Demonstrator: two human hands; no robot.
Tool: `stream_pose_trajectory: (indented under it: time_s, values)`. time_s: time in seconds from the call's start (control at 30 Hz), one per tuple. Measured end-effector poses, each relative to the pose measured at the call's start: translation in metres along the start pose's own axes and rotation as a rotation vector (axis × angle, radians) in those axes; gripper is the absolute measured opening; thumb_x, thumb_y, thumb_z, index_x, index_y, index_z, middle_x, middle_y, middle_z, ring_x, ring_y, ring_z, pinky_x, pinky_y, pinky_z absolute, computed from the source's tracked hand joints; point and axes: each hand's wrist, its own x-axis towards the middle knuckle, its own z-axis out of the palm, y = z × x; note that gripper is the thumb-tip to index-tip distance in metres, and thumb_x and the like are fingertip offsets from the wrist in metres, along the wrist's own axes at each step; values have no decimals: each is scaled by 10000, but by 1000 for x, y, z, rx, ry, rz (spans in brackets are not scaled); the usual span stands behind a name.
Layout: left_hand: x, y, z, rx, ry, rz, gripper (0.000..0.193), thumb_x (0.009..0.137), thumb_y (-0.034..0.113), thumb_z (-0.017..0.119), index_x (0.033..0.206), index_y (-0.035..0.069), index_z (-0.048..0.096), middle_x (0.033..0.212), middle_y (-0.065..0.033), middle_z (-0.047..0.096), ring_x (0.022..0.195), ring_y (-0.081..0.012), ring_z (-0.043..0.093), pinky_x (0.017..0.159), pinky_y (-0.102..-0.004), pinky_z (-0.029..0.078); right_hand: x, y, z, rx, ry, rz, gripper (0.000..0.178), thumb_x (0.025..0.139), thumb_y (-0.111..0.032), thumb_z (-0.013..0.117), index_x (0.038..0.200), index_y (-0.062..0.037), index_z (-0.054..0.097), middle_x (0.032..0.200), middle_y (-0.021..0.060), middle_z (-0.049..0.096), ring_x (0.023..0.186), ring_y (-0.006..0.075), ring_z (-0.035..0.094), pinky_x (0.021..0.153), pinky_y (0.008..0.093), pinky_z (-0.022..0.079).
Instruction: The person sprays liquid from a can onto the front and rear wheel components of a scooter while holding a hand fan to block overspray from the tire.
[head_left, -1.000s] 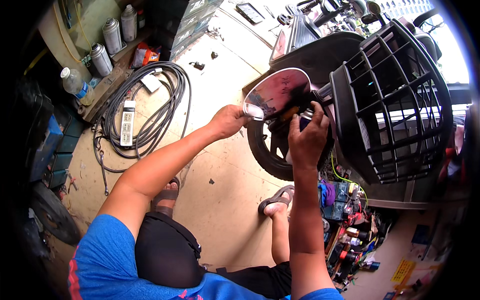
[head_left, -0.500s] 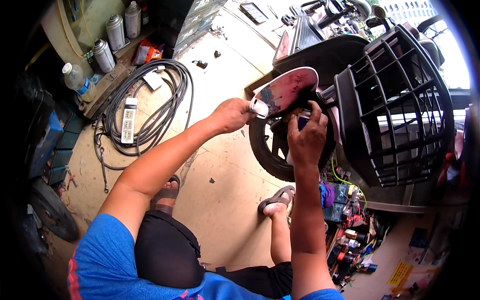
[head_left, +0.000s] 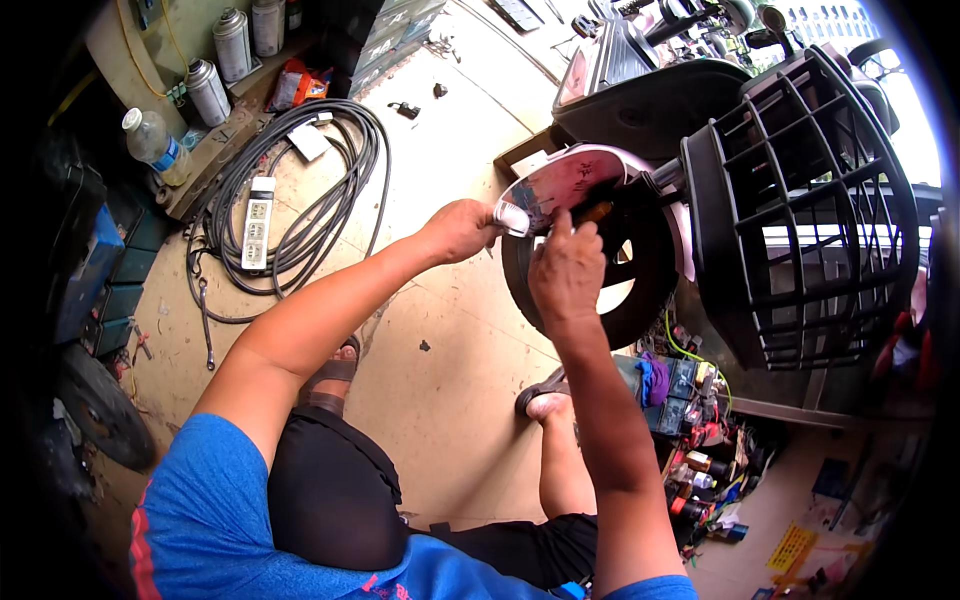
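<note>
The pink fender (head_left: 575, 172) looks smooth and glossy, like painted plastic, beside a matt, dark rubber tyre (head_left: 663, 280). The basket (head_left: 712, 200) is dull black plastic. Along the edge of the rough wooden plank (head_left: 215, 150) are metal cans (head_left: 208, 95) with a soft sheen and a clear, shiny plastic bottle (head_left: 158, 150). Toward the floor's (head_left: 450, 420) left edge lie a smooth white plastic power strip (head_left: 257, 228) and a shiny metal spanner (head_left: 206, 320).

Dark characters (head_left: 584, 180) mark the pink fender (head_left: 553, 178) — too small to read.
</note>
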Motion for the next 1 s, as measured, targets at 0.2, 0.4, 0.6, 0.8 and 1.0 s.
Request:
stream_pose_trajectory:
  time_s: [0.2,0.4,0.6,0.8,1.0]
  values:
    - [-7,-13,2,-106,-8,-13,259,1086,85,658,1301,113,800,975,28,781,854,-75,673,807,-287,573,-6,-2,-6,81,133,24,555,928,-178,749,1447,-68,587,1103,203,603,1011,404,658,870,507,557]
    - [2,-17,-4,-66,-63,-75,234,1088,112,675,1276,103,813,980,30,788,849,-70,668,811,-283,573,32,8,-33,35,48,31,509,934,-181,750,1407,-63,603,1144,228,633,1030,412,690,893,500,596]
    - [-1,-24,8,-145,-43,-49,236,1096,124,672,1288,110,809,974,34,786,829,-63,667,805,-278,577,-11,-2,2,19,-82,-33,481,931,-142,720,1398,-62,633,1092,221,632,1004,415,687,850,514,594]
    - [-6,-17,4,-143,-25,-69,249,1104,134,659,1313,110,793,960,33,776,818,-55,667,765,-261,573,-42,7,8,296,91,39,625,905,-154,808,1474,-65,567,1183,214,590,1096,402,629,949,480,546]
    - [-12,-1,6,-140,4,-83,240,1106,117,649,1296,107,796,932,30,766,806,-55,667,746,-265,571,-36,6,24,308,118,41,647,902,-149,812,1486,-61,548,1220,220,572,1107,408,620,967,488,543]
